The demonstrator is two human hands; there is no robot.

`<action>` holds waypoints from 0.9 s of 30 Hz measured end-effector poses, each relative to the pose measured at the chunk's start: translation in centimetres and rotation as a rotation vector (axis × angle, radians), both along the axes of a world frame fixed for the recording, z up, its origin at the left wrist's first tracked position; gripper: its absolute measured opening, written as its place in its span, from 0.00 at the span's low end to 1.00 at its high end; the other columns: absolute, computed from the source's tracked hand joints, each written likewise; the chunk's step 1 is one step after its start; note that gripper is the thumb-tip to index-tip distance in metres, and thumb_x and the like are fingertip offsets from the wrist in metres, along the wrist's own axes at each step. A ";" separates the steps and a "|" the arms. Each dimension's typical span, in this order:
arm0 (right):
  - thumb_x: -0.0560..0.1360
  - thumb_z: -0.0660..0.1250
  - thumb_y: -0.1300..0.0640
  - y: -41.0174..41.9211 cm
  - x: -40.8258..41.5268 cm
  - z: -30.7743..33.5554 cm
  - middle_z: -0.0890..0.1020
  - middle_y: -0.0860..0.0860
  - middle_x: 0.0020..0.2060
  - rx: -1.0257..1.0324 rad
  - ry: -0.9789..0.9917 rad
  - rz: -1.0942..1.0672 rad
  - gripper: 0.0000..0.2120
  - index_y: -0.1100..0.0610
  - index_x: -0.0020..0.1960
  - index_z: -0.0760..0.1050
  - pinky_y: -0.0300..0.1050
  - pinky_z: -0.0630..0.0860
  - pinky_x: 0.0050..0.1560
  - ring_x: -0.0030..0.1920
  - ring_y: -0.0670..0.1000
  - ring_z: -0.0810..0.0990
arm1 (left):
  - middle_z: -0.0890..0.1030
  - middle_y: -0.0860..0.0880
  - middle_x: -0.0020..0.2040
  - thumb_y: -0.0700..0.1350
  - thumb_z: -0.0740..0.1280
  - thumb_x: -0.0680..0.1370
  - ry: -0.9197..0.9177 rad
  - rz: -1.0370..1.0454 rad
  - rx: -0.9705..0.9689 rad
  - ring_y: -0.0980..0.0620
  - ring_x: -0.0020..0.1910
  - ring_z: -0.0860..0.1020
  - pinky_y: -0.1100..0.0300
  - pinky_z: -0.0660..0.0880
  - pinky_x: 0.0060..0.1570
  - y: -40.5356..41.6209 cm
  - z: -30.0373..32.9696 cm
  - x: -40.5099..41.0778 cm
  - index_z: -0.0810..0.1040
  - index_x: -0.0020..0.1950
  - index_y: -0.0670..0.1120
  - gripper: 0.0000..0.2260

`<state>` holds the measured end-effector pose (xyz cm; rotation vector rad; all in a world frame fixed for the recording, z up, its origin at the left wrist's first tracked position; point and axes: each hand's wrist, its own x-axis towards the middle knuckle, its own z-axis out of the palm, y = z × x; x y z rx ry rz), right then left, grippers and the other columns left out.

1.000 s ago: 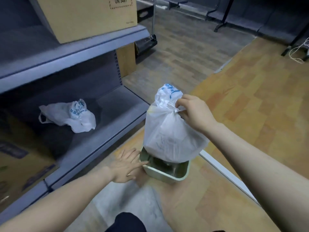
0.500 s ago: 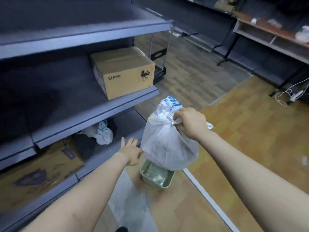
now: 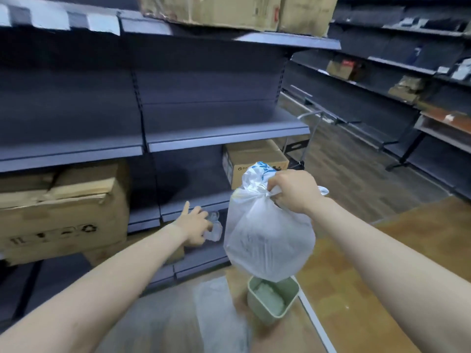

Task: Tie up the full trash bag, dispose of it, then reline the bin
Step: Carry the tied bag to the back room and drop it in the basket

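trash bag (image 3: 267, 240) | hanging clear, right above the green bin (image 3: 274, 300) | right hand (image 3: 293, 191) fisted tight round the knotted neck | left hand (image 3: 195, 226) loose, fingers spread, holding nothing | looks soft, light-ish, thin plastic, so carry by the knot

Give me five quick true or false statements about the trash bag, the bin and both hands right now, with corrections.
1. The right hand grips the tied neck of the white trash bag. True.
2. The bag sits inside the green bin. False: it hangs above the bin.
3. The left hand holds the bin's rim. False: it is open, off the bin, near the shelf.
4. The bin stands on the floor. True.
5. The bin is blue. False: pale green.
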<state>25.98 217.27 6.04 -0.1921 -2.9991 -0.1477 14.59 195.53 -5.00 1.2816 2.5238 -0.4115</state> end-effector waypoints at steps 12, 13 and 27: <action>0.72 0.65 0.55 -20.2 -5.8 -0.3 0.75 0.47 0.45 -0.077 -0.116 0.353 0.11 0.43 0.52 0.76 0.43 0.65 0.41 0.49 0.50 0.72 | 0.62 0.43 0.72 0.47 0.60 0.78 0.058 0.320 -0.094 0.42 0.73 0.56 0.35 0.47 0.71 -26.6 4.7 4.0 0.64 0.73 0.49 0.22; 0.72 0.66 0.55 -22.2 -6.2 -0.4 0.73 0.46 0.43 -0.077 -0.118 0.396 0.11 0.43 0.53 0.76 0.42 0.65 0.41 0.45 0.49 0.70 | 0.62 0.43 0.72 0.46 0.59 0.79 0.062 0.372 -0.098 0.42 0.73 0.56 0.35 0.47 0.71 -28.7 4.8 4.6 0.63 0.73 0.49 0.22; 0.72 0.62 0.59 -46.8 -12.4 0.7 0.79 0.49 0.51 -0.080 -0.031 1.075 0.12 0.47 0.51 0.77 0.43 0.64 0.39 0.54 0.53 0.75 | 0.65 0.45 0.70 0.49 0.58 0.79 0.210 1.098 -0.071 0.43 0.69 0.63 0.40 0.58 0.68 -48.5 7.0 13.8 0.60 0.74 0.49 0.23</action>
